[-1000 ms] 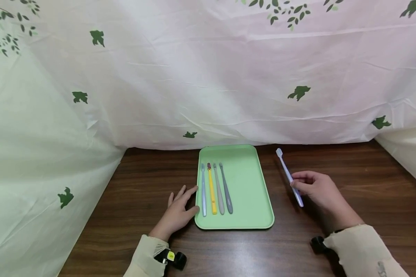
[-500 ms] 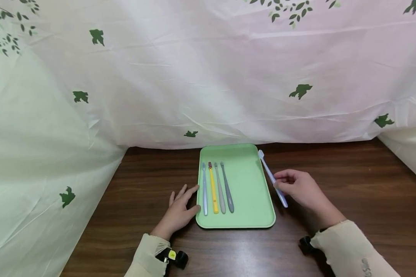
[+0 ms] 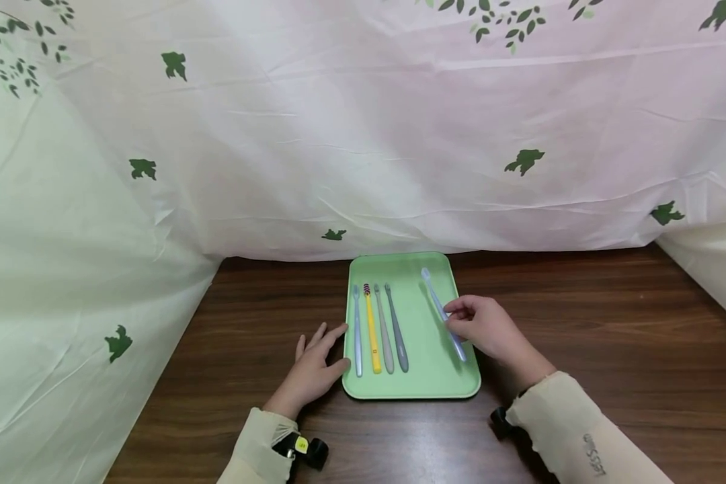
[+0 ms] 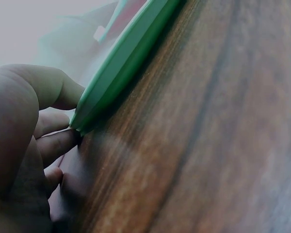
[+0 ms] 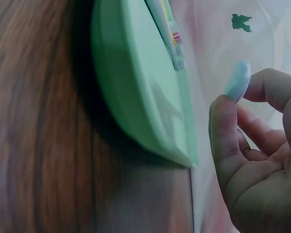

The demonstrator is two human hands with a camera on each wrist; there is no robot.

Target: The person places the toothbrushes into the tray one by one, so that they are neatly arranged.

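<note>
My right hand (image 3: 480, 326) pinches a pale blue-violet toothbrush (image 3: 437, 304) between thumb and fingers, its head pointing away from me. The toothbrush is over the right part of a light green tray (image 3: 426, 383); in the right wrist view its handle end (image 5: 239, 81) shows above the tray. On the tray's left half lie a light blue toothbrush (image 3: 357, 336), a yellow toothbrush (image 3: 372, 333), a light grey toothbrush (image 3: 384, 336) and a dark grey toothbrush (image 3: 397, 333), side by side. My left hand (image 3: 311, 370) touches the tray's left edge with spread fingers and thumb.
The tray sits on a dark wooden table (image 3: 248, 302). A white cloth (image 3: 363, 134) with green leaf and bird prints hangs behind the table and along its sides. Each wrist wears a black strap with a small camera (image 3: 316, 454).
My right hand has carried the blue-violet toothbrush leftward, from above the table right of the tray to over the tray's right part. The left hand has stayed at the tray's edge.
</note>
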